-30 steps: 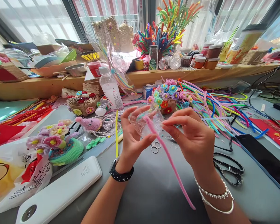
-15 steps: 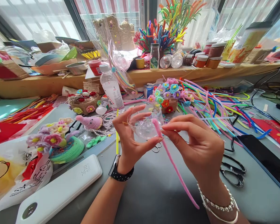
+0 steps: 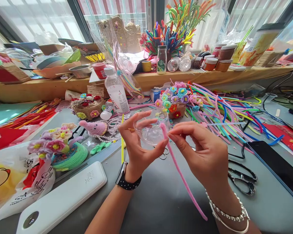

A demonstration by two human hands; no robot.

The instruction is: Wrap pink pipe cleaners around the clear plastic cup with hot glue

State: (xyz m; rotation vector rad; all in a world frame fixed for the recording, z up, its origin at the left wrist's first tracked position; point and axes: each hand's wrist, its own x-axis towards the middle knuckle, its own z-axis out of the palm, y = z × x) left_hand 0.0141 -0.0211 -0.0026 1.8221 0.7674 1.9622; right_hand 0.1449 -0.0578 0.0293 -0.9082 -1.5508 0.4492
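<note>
My left hand (image 3: pixel 139 151) curls around a clear plastic cup (image 3: pixel 152 136), its fingers on the far side and its thumb toward me. A fuzzy pink pipe cleaner (image 3: pixel 184 178) lies against the cup's right side under that thumb, its short upper end poking above. The long end slants down to the right over the grey table. My right hand (image 3: pixel 205 151) is closed in a pinch, thumb and forefinger tips at the pipe cleaner beside the cup. Exactly how much they grip is partly hidden.
Behind the cup stands a basket of fuzzy flowers (image 3: pixel 177 109), with loose pipe cleaners (image 3: pixel 224 110) spread to its right. A water bottle (image 3: pixel 117 94) stands behind my left hand. Black-handled scissors (image 3: pixel 244 182) and a phone (image 3: pixel 277 165) lie right; a white power bank (image 3: pixel 63 198) lies left.
My right hand has shifted slightly left and its fingers have drawn in closer. The cup, my left hand and the pipe cleaner have barely moved.
</note>
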